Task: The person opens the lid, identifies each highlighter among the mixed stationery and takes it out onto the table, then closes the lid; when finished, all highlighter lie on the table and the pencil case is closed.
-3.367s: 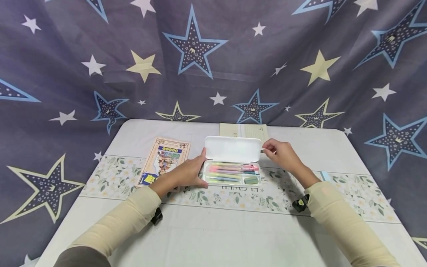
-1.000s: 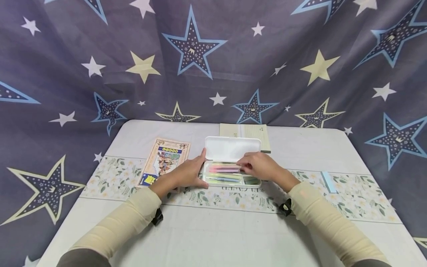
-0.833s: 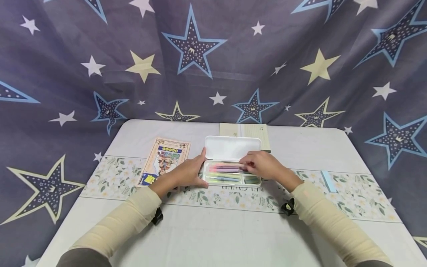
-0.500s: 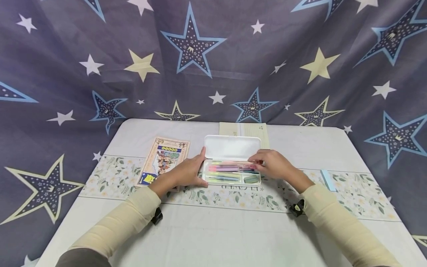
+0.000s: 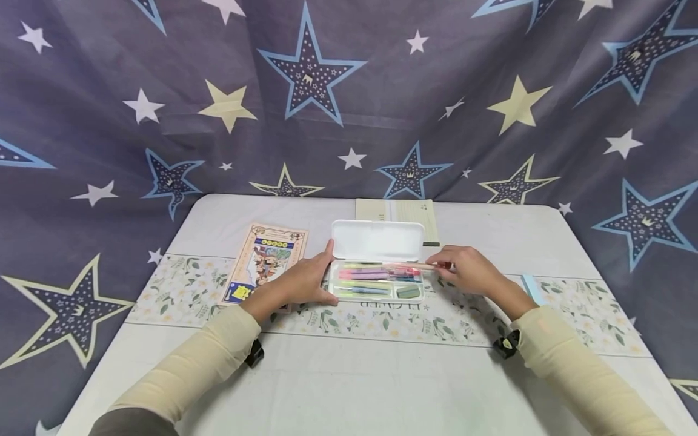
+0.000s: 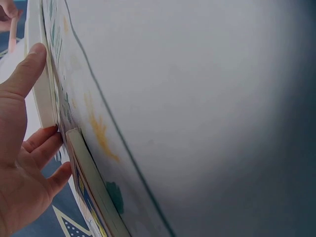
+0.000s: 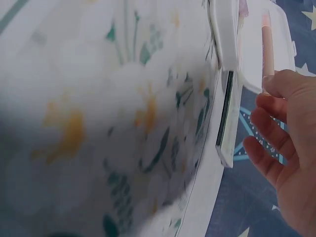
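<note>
Peach pen (image 7: 267,52) pinched over the right end of an open white case (image 5: 377,240)
The right hand (image 5: 471,270) clamps it near one end, while the left hand (image 5: 305,280) touches the case with fingers spread apart; a loose pinch could let the far tip swing and snag the other pens (image 5: 364,275) inside

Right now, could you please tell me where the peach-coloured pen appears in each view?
Head: the peach-coloured pen is right of centre, below mid-height, pinched in the right hand.
Left wrist: it shows small near the top-left corner.
Right wrist: it stands at upper right, above the fingertips.
Shared landmark: the white case, partly visible in both wrist views.
</note>
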Tool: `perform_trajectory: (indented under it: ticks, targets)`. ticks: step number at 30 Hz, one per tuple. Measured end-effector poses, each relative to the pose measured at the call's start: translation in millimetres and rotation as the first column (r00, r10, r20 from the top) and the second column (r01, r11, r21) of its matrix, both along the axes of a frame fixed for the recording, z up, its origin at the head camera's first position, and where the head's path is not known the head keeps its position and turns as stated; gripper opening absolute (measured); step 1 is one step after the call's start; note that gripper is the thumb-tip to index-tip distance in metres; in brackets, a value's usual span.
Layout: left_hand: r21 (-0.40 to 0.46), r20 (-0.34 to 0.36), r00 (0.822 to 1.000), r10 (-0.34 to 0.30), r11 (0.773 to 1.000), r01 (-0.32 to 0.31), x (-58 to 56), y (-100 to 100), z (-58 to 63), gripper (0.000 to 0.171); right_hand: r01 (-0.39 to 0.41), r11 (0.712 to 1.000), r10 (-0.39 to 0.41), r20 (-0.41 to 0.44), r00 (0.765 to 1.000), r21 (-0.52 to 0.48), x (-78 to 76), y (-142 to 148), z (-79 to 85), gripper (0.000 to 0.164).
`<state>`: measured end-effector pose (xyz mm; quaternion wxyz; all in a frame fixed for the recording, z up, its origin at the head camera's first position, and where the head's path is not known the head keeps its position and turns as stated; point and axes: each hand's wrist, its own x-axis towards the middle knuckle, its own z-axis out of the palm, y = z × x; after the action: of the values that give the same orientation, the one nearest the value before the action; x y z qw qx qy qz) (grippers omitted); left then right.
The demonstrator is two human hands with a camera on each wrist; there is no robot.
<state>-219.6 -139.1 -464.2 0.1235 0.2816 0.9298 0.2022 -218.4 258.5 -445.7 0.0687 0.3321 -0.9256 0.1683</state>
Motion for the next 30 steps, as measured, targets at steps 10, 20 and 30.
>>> perform_trajectory:
  ticks: [10, 20, 30]
  targets:
    - [0.010, 0.013, 1.000, 0.004, 1.000, -0.004, 0.2, 1, 1.0, 0.144, 0.033, 0.999, -0.034, -0.022, 0.999, -0.022, 5.3, 31, -4.5, 0.018]
    - [0.005, 0.018, 1.000, 0.012, 1.000, -0.012, 0.2, -1, -0.7, 0.143, 0.105, 0.994, -0.105, 0.013, 0.994, 0.015, 10.2, 63, -12.4, 0.020]
    - [0.007, 0.021, 1.000, 0.005, 1.000, -0.005, 0.2, -1, 0.2, 0.143, 0.166, 0.984, -0.171, 0.070, 0.983, 0.070, 7.2, 92, -24.1, 0.019]
